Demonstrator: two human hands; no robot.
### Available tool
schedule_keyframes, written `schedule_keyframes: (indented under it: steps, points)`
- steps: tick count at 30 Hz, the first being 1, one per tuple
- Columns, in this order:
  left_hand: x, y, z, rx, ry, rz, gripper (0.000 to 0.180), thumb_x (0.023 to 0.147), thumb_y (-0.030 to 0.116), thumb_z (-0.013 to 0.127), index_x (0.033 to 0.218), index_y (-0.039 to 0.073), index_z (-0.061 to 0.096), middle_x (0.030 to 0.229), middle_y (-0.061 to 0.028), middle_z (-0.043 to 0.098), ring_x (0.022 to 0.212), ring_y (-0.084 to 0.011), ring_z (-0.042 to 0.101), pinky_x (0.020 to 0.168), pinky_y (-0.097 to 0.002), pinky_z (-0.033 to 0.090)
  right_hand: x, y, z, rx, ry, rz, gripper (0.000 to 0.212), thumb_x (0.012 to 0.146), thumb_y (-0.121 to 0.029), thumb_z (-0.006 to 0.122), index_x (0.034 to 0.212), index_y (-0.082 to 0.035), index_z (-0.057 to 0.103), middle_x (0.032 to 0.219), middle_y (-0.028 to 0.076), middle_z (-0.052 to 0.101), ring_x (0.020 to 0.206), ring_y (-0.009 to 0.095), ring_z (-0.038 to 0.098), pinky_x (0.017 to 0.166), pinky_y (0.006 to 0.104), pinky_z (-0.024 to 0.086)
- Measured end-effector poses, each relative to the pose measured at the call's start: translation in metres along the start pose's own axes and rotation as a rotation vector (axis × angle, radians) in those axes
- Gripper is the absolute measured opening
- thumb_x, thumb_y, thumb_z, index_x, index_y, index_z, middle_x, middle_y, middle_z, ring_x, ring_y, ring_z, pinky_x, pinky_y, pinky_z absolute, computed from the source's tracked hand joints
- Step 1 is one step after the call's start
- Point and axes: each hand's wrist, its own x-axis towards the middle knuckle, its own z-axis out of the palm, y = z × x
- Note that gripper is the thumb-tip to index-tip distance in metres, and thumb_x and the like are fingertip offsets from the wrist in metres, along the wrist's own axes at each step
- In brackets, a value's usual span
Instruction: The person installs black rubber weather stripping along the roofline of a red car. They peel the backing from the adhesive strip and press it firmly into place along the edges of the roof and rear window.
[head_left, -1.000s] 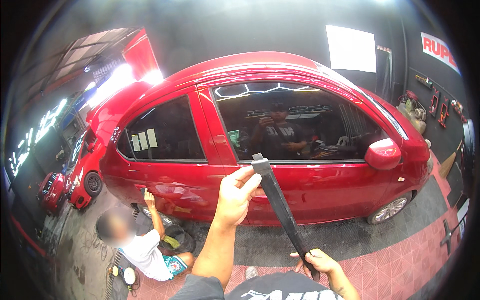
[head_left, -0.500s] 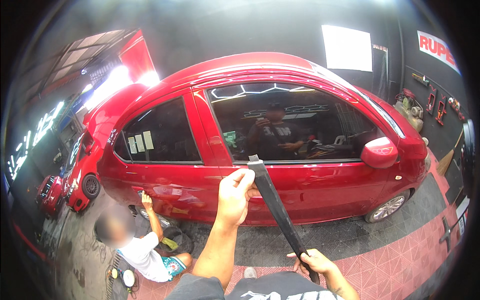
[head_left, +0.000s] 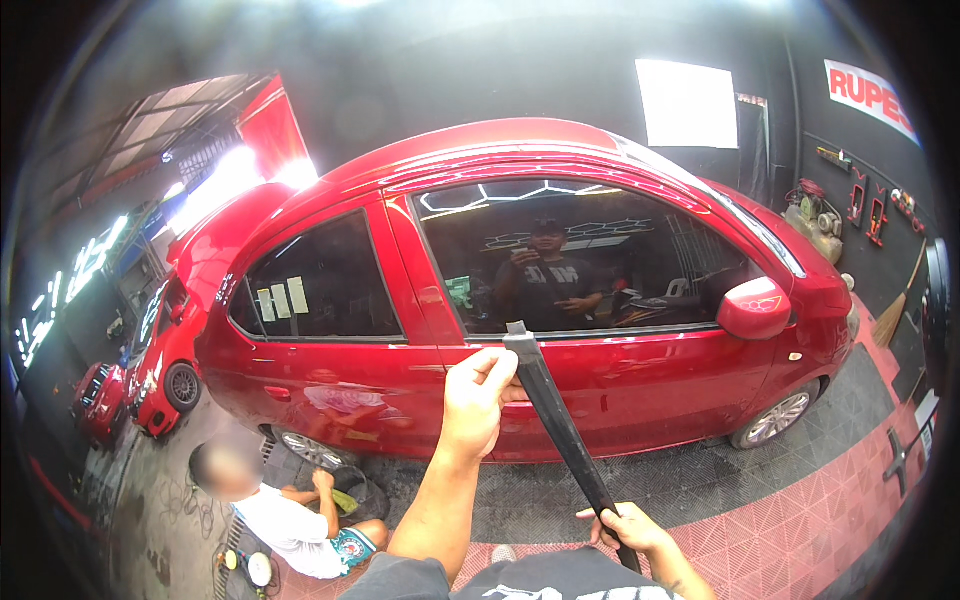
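Observation:
A long, flat black trim strip (head_left: 563,430) slants in front of me, its upper end grey and notched. My left hand (head_left: 474,402) pinches it just below that end, thumb and fingers closed on its edge. Lower down and to the right, my right hand (head_left: 632,530) grips the strip near its bottom end, which passes partly behind the fingers. Beyond the strip stands a red car (head_left: 650,395), side on, with dark windows. The strip's upper end appears in front of the front door, just under the front window (head_left: 590,260); it looks apart from the car.
At the lower left a person in a white shirt (head_left: 290,525) sits low beside a dark bucket (head_left: 365,492) with a yellow-green cloth (head_left: 345,502). A polishing tool (head_left: 258,568) lies near them. Tools hang on the right wall near a broom (head_left: 893,318). Red and grey tiles (head_left: 760,520) cover the floor.
The seated person's arm has come down from the rear door to the bucket. My hands and the strip have kept nearly the same place; the view has shifted slightly.

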Motion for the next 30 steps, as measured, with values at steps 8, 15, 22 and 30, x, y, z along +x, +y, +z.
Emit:
schedule_keyframes:
  steps: [8, 15, 22, 30]
  points:
    - [-0.002, -0.001, 0.002, -0.004, -0.021, -0.010, 0.021, 0.117, 0.012, 0.062, 0.120, -0.004, 0.074, 0.108, -0.0144, 0.082, 0.094, -0.0247, 0.083, 0.084, -0.0406, 0.071, -0.003, 0.003, 0.002, 0.009, 0.010, 0.022, 0.054, 0.122, -0.042, 0.055, 0.151, 0.001, 0.069, 0.089, 0.004, 0.075, 0.062, 0.009, 0.054, 0.061, 0.0274, 0.045]
    - [-0.009, 0.001, 0.003, -0.004, 0.052, 0.006, 0.025, 0.117, 0.015, 0.060, 0.130, -0.004, 0.070, 0.110, -0.0156, 0.080, 0.097, -0.0264, 0.082, 0.084, -0.0448, 0.071, -0.006, -0.008, 0.010, -0.035, 0.047, 0.092, 0.045, 0.122, -0.035, 0.053, 0.150, -0.004, 0.073, 0.087, 0.004, 0.076, 0.064, 0.008, 0.055, 0.062, 0.0268, 0.047]
    - [-0.011, -0.012, -0.002, 0.042, 0.145, 0.129, 0.024, 0.118, 0.010, 0.060, 0.135, -0.004, 0.068, 0.118, -0.0151, 0.078, 0.103, -0.0244, 0.080, 0.089, -0.0411, 0.070, -0.019, -0.014, 0.004, -0.081, 0.000, 0.125, 0.048, 0.120, -0.043, 0.058, 0.149, -0.008, 0.075, 0.089, 0.001, 0.077, 0.068, 0.008, 0.062, 0.068, 0.0292, 0.053]
    - [0.018, 0.028, 0.022, 0.199, 0.270, 0.254, 0.020, 0.117, 0.010, 0.064, 0.130, -0.003, 0.071, 0.111, -0.0074, 0.076, 0.095, -0.0153, 0.076, 0.082, -0.0316, 0.066, -0.038, 0.062, -0.029, -0.560, 0.288, 0.157, 0.037, 0.097, -0.041, 0.093, 0.100, -0.007, 0.081, 0.082, -0.001, 0.076, 0.078, 0.010, 0.067, 0.074, 0.0344, 0.057]
